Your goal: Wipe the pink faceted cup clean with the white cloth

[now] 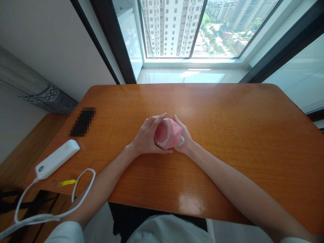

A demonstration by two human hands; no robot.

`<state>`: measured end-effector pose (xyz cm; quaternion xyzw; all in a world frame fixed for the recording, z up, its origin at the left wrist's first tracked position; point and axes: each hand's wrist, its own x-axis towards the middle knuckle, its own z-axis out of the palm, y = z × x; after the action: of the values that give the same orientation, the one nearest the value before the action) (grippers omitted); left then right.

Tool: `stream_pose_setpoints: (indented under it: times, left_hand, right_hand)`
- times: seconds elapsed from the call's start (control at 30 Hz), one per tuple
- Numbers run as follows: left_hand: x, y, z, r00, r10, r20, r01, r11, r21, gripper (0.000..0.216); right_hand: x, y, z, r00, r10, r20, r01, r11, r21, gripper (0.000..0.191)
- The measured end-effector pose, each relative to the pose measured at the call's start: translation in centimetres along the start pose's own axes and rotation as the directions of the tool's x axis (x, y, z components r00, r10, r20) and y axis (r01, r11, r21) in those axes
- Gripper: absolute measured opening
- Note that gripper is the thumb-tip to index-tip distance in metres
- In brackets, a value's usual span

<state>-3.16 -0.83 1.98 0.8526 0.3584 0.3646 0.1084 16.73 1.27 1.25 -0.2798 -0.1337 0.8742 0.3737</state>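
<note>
Clothing (172,230) sits nearest, bottom centre; at mid-frame the left hand (146,136) and right hand (186,139) clasp a tilted pink cup (174,133), mouth facing frame-left, best steadied with gentle, even pressure from both palms.

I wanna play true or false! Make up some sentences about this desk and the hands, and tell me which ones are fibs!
1. Both the left hand and the right hand touch the pink, faceted cup. True.
2. The cup stands straight up, its opening facing the ceiling. False: it is tipped, with its opening toward the left hand's side.
3. A long, white, rounded box lies on the left part of the brown wooden table. True.
4. The narrow yellow strip is at the table's far edge. False: the yellow strip is near the close left corner.
5. A tall, pale building shows through the window. True.
</note>
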Motion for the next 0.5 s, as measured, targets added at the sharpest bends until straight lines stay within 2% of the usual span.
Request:
stream_pose_setpoints:
  times: [0.17,0.27,0.4,0.5]
  left_hand:
    - [-0.1,1.2,0.9,0.978,-0.203,-0.042,0.202,0.979,-0.029,0.137]
    - [-0.2,1.4,1.2,0.964,-0.262,-0.045,0.259,0.964,-0.052,0.132]
    - [-0.4,0.8,1.4,0.975,-0.219,-0.039,0.215,0.974,-0.076,0.136]
    - [-0.5,-0.1,1.2,0.997,-0.077,-0.002,0.076,0.993,-0.088,0.143]
  right_hand:
    - [0.3,0.2,0.0,0.997,-0.074,0.024,0.075,0.995,-0.072,0.061]
    - [0.3,0.3,0.3,0.992,-0.125,-0.009,0.122,0.984,-0.126,0.063]
    - [0.1,0.2,0.5,0.993,-0.114,-0.017,0.112,0.988,-0.109,0.062]
    - [0.1,-0.1,0.3,0.996,-0.086,0.009,0.086,0.993,-0.075,0.06]
